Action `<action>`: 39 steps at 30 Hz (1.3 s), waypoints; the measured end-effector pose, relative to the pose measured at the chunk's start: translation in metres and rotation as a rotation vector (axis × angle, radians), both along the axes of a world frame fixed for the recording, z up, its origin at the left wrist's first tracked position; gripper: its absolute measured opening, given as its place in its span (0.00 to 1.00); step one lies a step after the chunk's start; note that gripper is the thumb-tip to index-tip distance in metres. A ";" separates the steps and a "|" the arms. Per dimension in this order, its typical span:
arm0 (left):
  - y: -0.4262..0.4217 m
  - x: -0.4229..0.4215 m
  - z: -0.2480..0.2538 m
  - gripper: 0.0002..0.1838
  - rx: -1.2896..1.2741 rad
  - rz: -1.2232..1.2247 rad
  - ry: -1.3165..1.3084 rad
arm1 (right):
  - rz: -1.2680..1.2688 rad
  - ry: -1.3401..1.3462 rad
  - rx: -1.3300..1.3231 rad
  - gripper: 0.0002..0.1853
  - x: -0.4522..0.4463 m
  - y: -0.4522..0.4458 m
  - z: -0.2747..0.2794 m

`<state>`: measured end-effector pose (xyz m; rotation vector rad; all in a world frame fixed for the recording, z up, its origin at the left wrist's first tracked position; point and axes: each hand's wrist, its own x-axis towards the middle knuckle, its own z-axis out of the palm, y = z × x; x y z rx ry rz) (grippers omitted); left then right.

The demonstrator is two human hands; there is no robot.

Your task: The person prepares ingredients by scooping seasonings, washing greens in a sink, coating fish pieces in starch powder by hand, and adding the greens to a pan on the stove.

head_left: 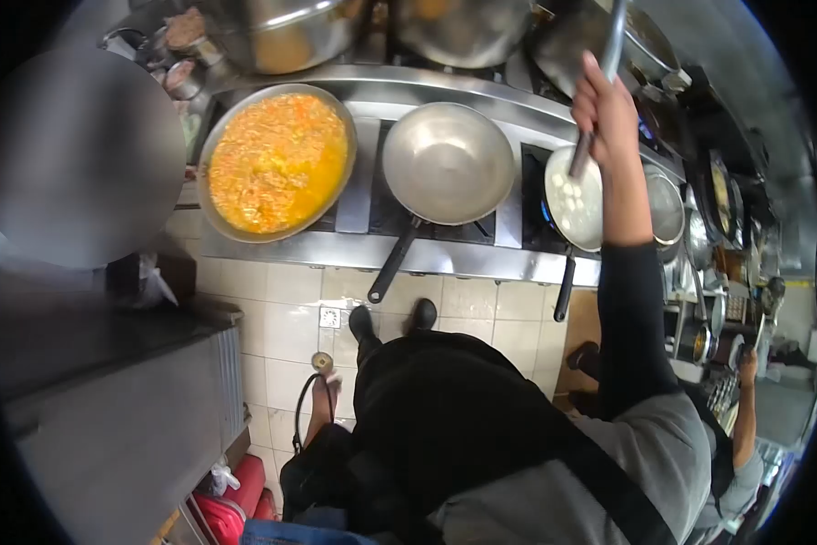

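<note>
Gripping a tool (616, 45), the right hand (606, 113) should carry it clear of the pan (563, 234); the left hand (330, 388) holds a hose (298, 413).

- A single view, from a camera on the wearer's head, looks steeply down and forward.
- It faces the stove (354, 204), whose front edge crosses the view above mid-height (bowed, as through a very wide lens, with black rounded corners).
- Nearest along the bottom lies the wearer's torso (445, 409), seen from above; the shoes (361, 325) and tiled floor (286, 295) lie farther below.
- The right hand (607, 118) reaches past the stove's front edge, farther out.
</note>
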<state>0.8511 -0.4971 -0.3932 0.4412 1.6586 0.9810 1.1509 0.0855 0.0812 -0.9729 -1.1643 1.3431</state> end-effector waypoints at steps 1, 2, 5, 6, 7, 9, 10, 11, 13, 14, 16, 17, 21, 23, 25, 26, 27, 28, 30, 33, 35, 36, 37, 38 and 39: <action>0.051 0.009 0.009 0.20 -0.053 0.072 -0.194 | -0.060 -0.098 -0.026 0.16 0.014 -0.030 -0.003; 0.093 0.014 -0.013 0.20 -0.056 0.042 -0.221 | -0.116 -0.150 -0.090 0.16 0.032 -0.057 -0.009; 0.186 0.052 -0.106 0.16 0.073 -0.154 -0.395 | -0.296 -0.371 -0.189 0.15 0.091 -0.151 -0.019; 0.218 0.071 -0.082 0.17 -0.008 -0.056 -0.466 | -0.344 -0.482 -0.191 0.16 0.109 -0.184 -0.021; 0.250 0.095 -0.043 0.18 -0.091 0.039 -0.536 | -0.396 -0.522 -0.238 0.15 0.128 -0.215 -0.021; 0.298 0.113 -0.075 0.23 -0.319 0.243 -0.856 | -0.426 -0.546 -0.287 0.14 0.179 -0.282 -0.034; 0.319 0.126 -0.075 0.24 -0.359 0.381 -0.949 | -0.467 -0.571 -0.331 0.14 0.190 -0.314 -0.035; 0.335 0.137 -0.074 0.25 -0.404 0.524 -1.031 | -0.506 -0.592 -0.379 0.14 0.198 -0.343 -0.036; 0.345 0.156 -0.104 0.24 -0.436 0.523 -1.018 | -0.656 -0.602 -0.484 0.13 0.207 -0.397 -0.050; 0.344 0.162 -0.103 0.22 -0.388 0.583 -1.035 | -0.698 -0.602 -0.513 0.13 0.212 -0.423 -0.062; 0.348 0.168 -0.101 0.18 -0.394 0.682 -1.065 | -0.791 -0.547 -0.603 0.13 0.213 -0.460 -0.084; 0.345 0.166 -0.095 0.18 -0.400 0.645 -1.052 | -0.806 -0.459 -0.586 0.14 0.215 -0.481 -0.104; 0.328 0.160 -0.101 0.16 -0.021 0.383 -1.172 | -0.892 -0.320 -0.832 0.12 0.191 -0.506 -0.123; 0.318 0.149 -0.117 0.23 -0.094 0.428 -1.191 | -0.909 -0.293 -0.912 0.15 0.179 -0.513 -0.129; 0.316 0.143 -0.133 0.34 -0.240 0.397 -1.336 | -0.925 -0.179 -0.908 0.15 0.164 -0.522 -0.137; 0.327 0.146 -0.119 0.29 -0.217 0.354 -1.320 | -0.948 -0.135 -0.937 0.15 0.157 -0.530 -0.143; 0.337 0.155 -0.123 0.18 -0.091 0.338 -1.142 | -0.983 -0.095 -0.960 0.15 0.148 -0.537 -0.147; 0.338 0.157 -0.113 0.13 -0.095 0.402 -1.175 | -0.999 -0.069 -0.985 0.15 0.137 -0.544 -0.148; 0.338 0.152 -0.092 0.08 -0.126 0.464 -1.201 | -1.003 -0.028 -1.040 0.14 0.112 -0.562 -0.149; 0.334 0.161 -0.084 0.04 -0.137 0.526 -1.153 | -1.018 -0.020 -1.098 0.14 0.077 -0.578 -0.147; 0.336 0.156 -0.084 0.04 -0.102 0.453 -1.032 | -1.005 0.025 -1.105 0.14 0.058 -0.589 -0.147; 0.339 0.157 -0.086 0.06 -0.170 0.477 -0.961 | -1.015 0.051 -1.117 0.14 0.052 -0.595 -0.147; 0.336 0.154 -0.088 0.06 -0.181 0.459 -0.959 | -1.034 0.061 -1.119 0.14 0.045 -0.599 -0.145; 0.334 0.153 -0.108 0.06 -0.086 0.411 -0.882 | -1.038 0.097 -1.131 0.15 0.041 -0.603 -0.141; 0.339 0.162 -0.109 0.06 0.014 0.361 -0.812 | -1.042 0.131 -1.135 0.15 0.038 -0.604 -0.138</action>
